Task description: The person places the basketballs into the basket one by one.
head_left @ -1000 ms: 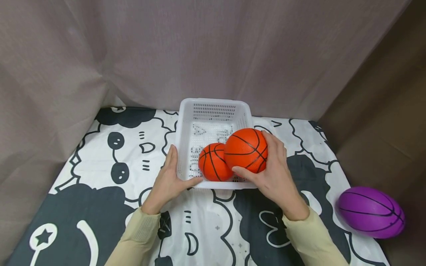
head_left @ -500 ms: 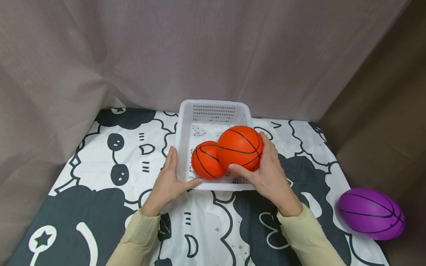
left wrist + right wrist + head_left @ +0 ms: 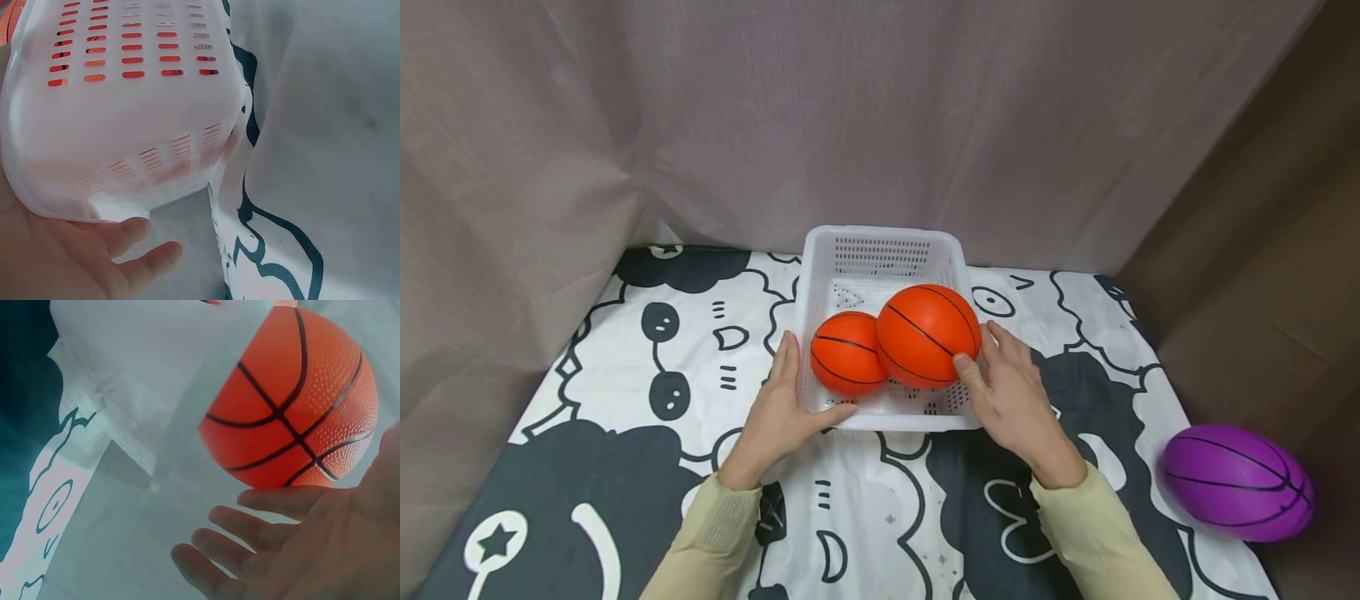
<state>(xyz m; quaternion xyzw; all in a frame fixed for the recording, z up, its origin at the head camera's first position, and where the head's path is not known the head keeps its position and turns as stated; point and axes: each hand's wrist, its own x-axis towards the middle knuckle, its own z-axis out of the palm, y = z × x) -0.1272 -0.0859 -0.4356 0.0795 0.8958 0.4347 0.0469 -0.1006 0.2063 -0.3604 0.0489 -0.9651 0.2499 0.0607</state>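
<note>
Two orange basketballs sit against each other in a white plastic basket [image 3: 883, 254]. The right ball [image 3: 925, 333] is larger and rides higher than the left ball [image 3: 848, 367]. My left hand [image 3: 778, 421] rests at the basket's near left corner, straight fingers along its outer side and thumb over the near rim. In the left wrist view those fingers [image 3: 153, 262] stretch past the basket's edge. My right hand [image 3: 1011, 392] is spread at the basket's right side, its thumb tip on the larger ball; in the right wrist view the index finger lies right under that ball.
A purple ball [image 3: 1236, 483] with black lines rests near the table's right edge. A black and white cartoon cloth [image 3: 850, 500] covers the table. Grey-brown curtains [image 3: 880, 108] hang behind the basket and at both sides.
Both orange balls have shifted left in the basket, and the larger one has sunk a little. My right hand has loosened its grip and spread its fingers; the left hand has stayed put.
</note>
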